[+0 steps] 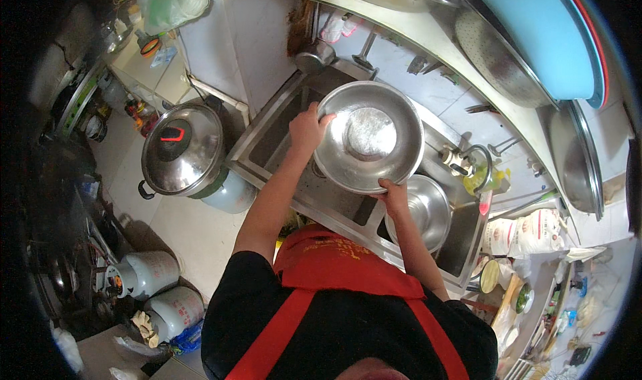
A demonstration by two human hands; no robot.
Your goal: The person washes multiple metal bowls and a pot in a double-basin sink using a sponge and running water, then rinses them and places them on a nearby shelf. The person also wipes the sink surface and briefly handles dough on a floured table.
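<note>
I hold a wide stainless steel basin (368,172) over the sink, its hollow side facing me. My left hand (308,129) grips its left rim, the thumb lying inside the edge. At the lower right rim, my right hand (393,194) has its thumb over the lip. The fingers behind the basin are hidden. A second metal basin (436,209) rests in the right part of the stainless steel double sink (346,212), partly covered by my right forearm. Beside that basin, a curved faucet (484,162) stands at the sink's back right.
A lidded steel pot (200,149) stands left of the sink, above a gas cylinder (230,194). More gas cylinders (150,274) are at the lower left. Overhead runs a shelf (441,34) bearing a blue basin (541,39) and a perforated metal bowl (494,54). A saucepan (315,56) hangs on the wall.
</note>
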